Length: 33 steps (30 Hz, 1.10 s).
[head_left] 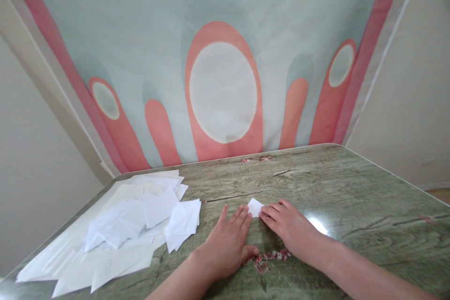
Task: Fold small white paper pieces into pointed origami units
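A small white piece of paper [255,207] with a pointed top corner lies on the table between my hands. My left hand [231,243] rests flat, fingers stretched and thumb apart on the tabletop. Its fingertips touch the paper's left edge. From the other side, my right hand [290,226] has its bent fingers together at the paper's right edge; its thumb is hidden beneath. To the left of my left hand sits a short stack of white paper pieces [183,222].
Large white sheets [121,267] spread over the table's left side, with loose smaller papers [121,222] on top. The wood-patterned table [365,187] has a glossy surface with printed flowers. A backdrop [225,4] with coral arches hangs behind its far edge.
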Each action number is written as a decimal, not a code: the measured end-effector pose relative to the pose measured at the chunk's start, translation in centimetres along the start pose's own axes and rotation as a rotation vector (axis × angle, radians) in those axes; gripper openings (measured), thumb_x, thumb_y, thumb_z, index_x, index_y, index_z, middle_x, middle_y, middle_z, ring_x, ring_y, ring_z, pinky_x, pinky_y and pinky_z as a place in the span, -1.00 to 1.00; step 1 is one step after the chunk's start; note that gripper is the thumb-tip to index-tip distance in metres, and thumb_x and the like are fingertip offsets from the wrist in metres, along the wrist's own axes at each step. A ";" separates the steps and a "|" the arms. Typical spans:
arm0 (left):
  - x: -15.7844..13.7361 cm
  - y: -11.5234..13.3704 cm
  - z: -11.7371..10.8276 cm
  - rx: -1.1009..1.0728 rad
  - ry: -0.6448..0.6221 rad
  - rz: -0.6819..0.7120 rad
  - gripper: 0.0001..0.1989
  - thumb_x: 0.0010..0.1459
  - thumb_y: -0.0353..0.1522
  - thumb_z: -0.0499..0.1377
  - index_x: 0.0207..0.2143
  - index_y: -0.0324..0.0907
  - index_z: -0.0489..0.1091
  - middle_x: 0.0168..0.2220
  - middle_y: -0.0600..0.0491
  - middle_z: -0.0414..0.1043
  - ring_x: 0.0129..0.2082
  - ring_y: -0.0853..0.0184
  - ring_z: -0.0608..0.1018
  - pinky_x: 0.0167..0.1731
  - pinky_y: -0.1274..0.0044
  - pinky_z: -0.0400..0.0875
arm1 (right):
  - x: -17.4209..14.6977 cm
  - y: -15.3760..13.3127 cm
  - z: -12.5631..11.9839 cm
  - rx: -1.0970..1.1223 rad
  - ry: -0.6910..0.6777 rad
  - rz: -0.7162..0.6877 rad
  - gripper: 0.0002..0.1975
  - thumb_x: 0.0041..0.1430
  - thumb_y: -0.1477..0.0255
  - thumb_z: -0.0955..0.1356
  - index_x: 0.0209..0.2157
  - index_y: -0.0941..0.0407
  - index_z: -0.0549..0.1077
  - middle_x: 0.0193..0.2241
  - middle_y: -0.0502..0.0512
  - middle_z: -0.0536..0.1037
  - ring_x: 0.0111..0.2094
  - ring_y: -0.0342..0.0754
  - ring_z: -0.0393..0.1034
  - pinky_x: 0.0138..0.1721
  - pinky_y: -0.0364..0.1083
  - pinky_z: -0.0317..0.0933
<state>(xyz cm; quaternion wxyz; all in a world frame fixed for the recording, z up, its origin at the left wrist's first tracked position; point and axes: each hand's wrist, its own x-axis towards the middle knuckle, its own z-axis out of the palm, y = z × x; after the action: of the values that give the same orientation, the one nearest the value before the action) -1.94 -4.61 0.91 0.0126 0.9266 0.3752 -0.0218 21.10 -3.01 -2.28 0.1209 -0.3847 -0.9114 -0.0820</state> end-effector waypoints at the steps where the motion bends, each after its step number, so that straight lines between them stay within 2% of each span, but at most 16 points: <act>1: -0.1 0.1 -0.1 -0.001 -0.010 -0.014 -0.27 0.25 0.03 -0.22 0.30 -0.24 -0.06 0.33 -0.15 -0.09 0.34 0.15 -0.05 0.25 0.15 -0.14 | -0.1 0.1 -0.1 0.001 0.004 0.005 -0.68 0.20 0.52 0.26 0.00 0.17 0.42 -0.03 0.18 0.50 -0.06 0.08 0.35 0.00 0.12 0.08; 12: -0.6 0.9 -1.8 0.016 -0.124 -0.172 -0.33 0.24 -0.05 -0.05 0.24 -0.33 0.12 0.29 -0.26 -0.02 0.30 0.04 0.07 0.21 0.11 0.00 | -0.8 1.1 -0.4 -0.016 0.019 0.039 -0.71 0.12 0.59 0.29 -0.11 0.17 0.50 -0.10 0.20 0.55 -0.14 0.05 0.40 -0.04 0.10 0.10; 20: -0.9 0.9 -2.7 0.022 -0.140 -0.178 -0.39 0.24 -0.13 0.00 0.22 -0.33 0.14 0.27 -0.26 0.03 0.29 0.05 0.12 0.20 0.11 0.02 | -1.1 1.1 -0.4 -0.036 -0.025 0.075 -0.66 0.09 0.61 0.29 -0.09 0.18 0.51 -0.04 0.19 0.53 -0.11 0.08 0.41 -0.02 0.12 0.13; 26: -0.9 1.0 -2.7 0.006 -0.185 -0.194 -0.38 0.25 -0.16 0.00 0.24 -0.36 0.11 0.29 -0.27 -0.04 0.30 0.05 0.07 0.21 0.11 -0.02 | -1.1 1.1 -0.7 -0.049 -0.063 0.098 -0.66 0.11 0.64 0.27 -0.11 0.19 0.53 -0.02 0.22 0.52 -0.10 0.10 0.42 -0.06 0.13 0.18; 30: -1.0 0.7 -2.6 -0.050 -0.163 -0.195 -0.37 0.22 -0.15 0.03 0.24 -0.32 0.10 0.29 -0.26 -0.03 0.30 0.04 0.07 0.21 0.10 -0.02 | -1.3 1.3 -1.4 -0.015 -0.096 0.152 -0.65 0.06 0.67 0.27 -0.14 0.18 0.53 -0.05 0.23 0.54 -0.11 0.12 0.43 -0.08 0.12 0.20; 33: -0.5 -0.2 -1.8 -0.167 -0.049 -0.228 -0.31 0.18 -0.22 0.10 0.29 -0.28 -0.03 0.29 -0.22 0.01 0.28 0.09 0.13 0.22 0.19 0.02 | -1.2 1.8 -1.1 0.122 0.005 0.252 -0.61 0.14 0.63 0.24 -0.02 0.12 0.45 -0.02 0.17 0.52 -0.04 0.07 0.39 -0.03 0.08 0.17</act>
<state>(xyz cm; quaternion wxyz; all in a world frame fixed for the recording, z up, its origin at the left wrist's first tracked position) -2.36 -4.77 2.74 0.0961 0.8729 0.4782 -0.0146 23.41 -2.86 -1.49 0.1555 -0.4878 -0.8589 -0.0116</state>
